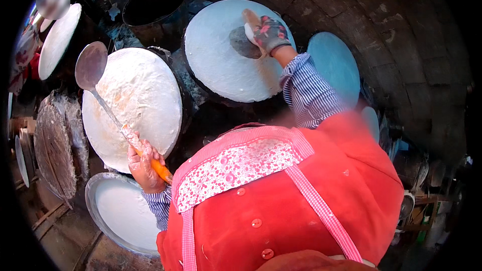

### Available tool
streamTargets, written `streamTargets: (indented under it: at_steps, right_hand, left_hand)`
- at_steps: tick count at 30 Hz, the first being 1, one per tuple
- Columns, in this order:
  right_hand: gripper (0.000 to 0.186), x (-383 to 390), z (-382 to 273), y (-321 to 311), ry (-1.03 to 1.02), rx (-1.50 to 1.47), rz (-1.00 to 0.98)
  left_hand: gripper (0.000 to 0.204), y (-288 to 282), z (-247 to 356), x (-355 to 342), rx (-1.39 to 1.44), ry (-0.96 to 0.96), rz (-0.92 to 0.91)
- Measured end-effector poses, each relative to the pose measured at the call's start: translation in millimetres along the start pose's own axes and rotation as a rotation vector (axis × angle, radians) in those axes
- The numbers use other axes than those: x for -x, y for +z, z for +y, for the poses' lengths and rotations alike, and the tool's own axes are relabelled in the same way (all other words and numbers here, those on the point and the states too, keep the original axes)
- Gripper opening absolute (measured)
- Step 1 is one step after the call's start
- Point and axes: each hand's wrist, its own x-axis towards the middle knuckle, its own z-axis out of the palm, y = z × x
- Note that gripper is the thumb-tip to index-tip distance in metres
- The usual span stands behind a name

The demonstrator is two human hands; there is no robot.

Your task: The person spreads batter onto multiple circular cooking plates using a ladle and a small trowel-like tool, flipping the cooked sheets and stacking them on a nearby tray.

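Note:
My bare left hand (145, 166) is wrapped round the orange handle of a long metal ladle (91, 65). The ladle's bowl hangs over the upper left edge of a round griddle covered with a white, slightly browned flatbread (135, 105). My right hand (271, 32), in a dark floral glove, grips a tan, flat scraper-like piece (251, 17); its exact kind is partly hidden by the fingers. It sits on a second round griddle coated with white batter (221, 65), next to a dark round patch (243, 43) near the middle.
A basin of white batter (123, 216) stands at the lower left. Beyond the left griddle is a dark, deep pot (154, 5). Round lids or discs lean at the left (59, 42) and right (334, 65). A brick wall (401, 45) curves along the right.

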Motion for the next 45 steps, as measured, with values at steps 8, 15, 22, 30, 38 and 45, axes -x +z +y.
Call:
streamTargets:
  at_steps: [8, 15, 22, 30, 38, 45]
  right_hand:
    - [0.044, -4.5, -4.2, 49.8, 0.116, -0.116, -0.008]
    - [0.048, -38.6, -8.1, 51.2, -0.001, -0.021, 0.038]
    - [0.037, -10.5, -74.6, 38.2, -0.030, -0.001, -0.131]
    - [0.045, 16.5, -37.2, 22.7, -0.198, 0.023, -0.061]
    - [0.019, 28.4, -5.7, -23.3, -0.411, 0.134, 0.240]
    - [0.016, 95.8, 4.4, -62.2, -0.885, -0.002, 0.195]
  left_hand:
    - [0.053, -13.5, -8.8, -10.2, 0.001, 0.016, 0.041]
    - [0.054, -21.2, -8.1, -10.9, -0.004, 0.018, 0.077]
    - [0.052, -33.9, -9.1, -9.5, -0.023, 0.006, 0.051]
    - [0.051, -45.8, -11.9, 16.7, -0.060, 0.044, 0.013]
    - [0.049, -43.0, -15.4, 93.9, 0.014, 0.172, -0.049]
    - [0.046, -36.5, -30.6, 149.9, 0.118, 0.250, -0.121]
